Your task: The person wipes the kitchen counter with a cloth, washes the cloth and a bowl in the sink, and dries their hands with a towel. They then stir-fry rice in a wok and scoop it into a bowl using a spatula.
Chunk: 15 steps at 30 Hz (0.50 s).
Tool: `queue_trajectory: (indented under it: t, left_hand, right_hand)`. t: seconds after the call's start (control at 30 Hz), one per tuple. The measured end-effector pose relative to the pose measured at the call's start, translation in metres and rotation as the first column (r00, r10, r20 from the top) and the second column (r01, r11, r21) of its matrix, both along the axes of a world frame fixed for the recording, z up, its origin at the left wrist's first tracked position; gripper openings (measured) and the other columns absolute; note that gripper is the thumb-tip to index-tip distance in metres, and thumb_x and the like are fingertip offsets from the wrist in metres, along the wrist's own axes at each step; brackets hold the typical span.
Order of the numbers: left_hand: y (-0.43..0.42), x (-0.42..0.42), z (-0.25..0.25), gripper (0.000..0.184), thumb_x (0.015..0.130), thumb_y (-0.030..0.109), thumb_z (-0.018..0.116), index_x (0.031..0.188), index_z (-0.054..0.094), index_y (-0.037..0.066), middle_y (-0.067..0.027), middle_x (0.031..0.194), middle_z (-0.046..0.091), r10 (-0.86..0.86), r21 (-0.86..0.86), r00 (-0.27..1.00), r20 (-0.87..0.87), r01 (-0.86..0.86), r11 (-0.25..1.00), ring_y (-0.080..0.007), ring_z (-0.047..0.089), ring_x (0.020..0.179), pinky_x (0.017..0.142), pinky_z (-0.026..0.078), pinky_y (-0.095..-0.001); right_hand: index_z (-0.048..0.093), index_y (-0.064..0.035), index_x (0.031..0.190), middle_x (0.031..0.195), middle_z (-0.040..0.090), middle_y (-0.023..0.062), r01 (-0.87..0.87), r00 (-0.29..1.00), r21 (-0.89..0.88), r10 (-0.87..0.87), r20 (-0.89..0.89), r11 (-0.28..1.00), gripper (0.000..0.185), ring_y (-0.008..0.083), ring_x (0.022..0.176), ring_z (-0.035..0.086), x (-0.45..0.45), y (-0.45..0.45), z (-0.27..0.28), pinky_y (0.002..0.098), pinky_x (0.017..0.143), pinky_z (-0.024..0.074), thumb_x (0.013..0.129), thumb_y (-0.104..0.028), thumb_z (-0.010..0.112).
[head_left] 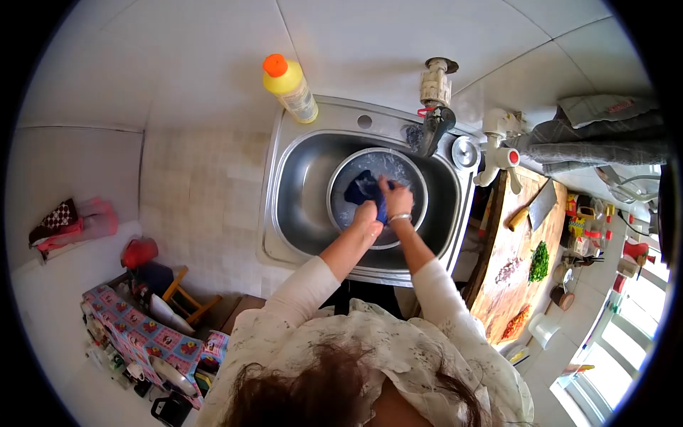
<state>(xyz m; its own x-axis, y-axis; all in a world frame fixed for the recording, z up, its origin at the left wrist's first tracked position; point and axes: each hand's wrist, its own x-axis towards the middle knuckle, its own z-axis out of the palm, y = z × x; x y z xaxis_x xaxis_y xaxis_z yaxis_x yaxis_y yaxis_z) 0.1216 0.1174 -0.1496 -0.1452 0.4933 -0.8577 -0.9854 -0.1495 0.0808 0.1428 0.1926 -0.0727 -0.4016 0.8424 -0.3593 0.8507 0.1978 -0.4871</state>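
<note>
Both our hands bunched narrow on dark-blue cloth [361, 188]: left hand [366, 215] at near side, right hand [398, 202] at right. Cloth's long axis slants from between hands to far left; loose end just beyond left hand, left of right fingertips. Metal basin [331, 203] around our grip, inside sink [293, 199]. Finger detail too small to tell.
</note>
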Motion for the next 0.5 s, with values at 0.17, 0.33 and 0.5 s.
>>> queue_trajectory:
  t: [0.17, 0.33, 0.5]
  left_hand:
    - [-0.017, -0.024, 0.065, 0.031, 0.083, 0.026, 0.065, 0.104, 0.059, 0.005, -0.0069, 0.095, 0.062, 0.088, -0.037, 0.982, -0.167, -0.096, 0.995, -0.0197, 0.058, 0.088, 0.086, 0.044, -0.0351]
    - [-0.023, -0.030, 0.097, 0.060, 0.076, 0.049, 0.067, 0.120, 0.052, 0.010, -0.0100, 0.119, 0.056, -0.052, -0.241, 0.997, -0.056, 0.037, 0.970, -0.0238, 0.047, 0.115, 0.104, 0.028, -0.0413]
    - [-0.018, -0.019, 0.028, 0.064, 0.077, 0.053, 0.064, 0.123, 0.051, 0.011, -0.0108, 0.122, 0.055, -0.041, -0.092, 0.998, 0.045, 0.045, 0.995, -0.0268, 0.054, 0.108, 0.096, 0.038, -0.0478]
  right_hand:
    - [0.063, -0.0091, 0.093, 0.100, 0.057, 0.0210, -0.112, 0.982, 0.149, 0.133, -0.137, 0.982, 0.037, 0.0403, 0.089, 0.058, 0.026, 0.027, -0.031, 0.0466, 0.077, 0.0473, 0.085, -0.045, 0.056]
    - [0.044, -0.0230, 0.131, 0.138, 0.032, 0.0221, -0.460, 0.870, 0.064, 0.436, 0.229, 0.886, 0.071, 0.0449, 0.121, 0.036, 0.024, -0.018, -0.002, 0.0497, 0.095, 0.0388, 0.068, -0.042, 0.072]
    - [0.051, -0.0086, 0.123, 0.120, 0.050, 0.0254, 0.031, 0.999, -0.136, -0.034, -0.019, 0.990, 0.067, 0.0380, 0.105, 0.054, 0.013, -0.020, -0.044, 0.0393, 0.090, 0.0436, 0.065, -0.032, 0.075]
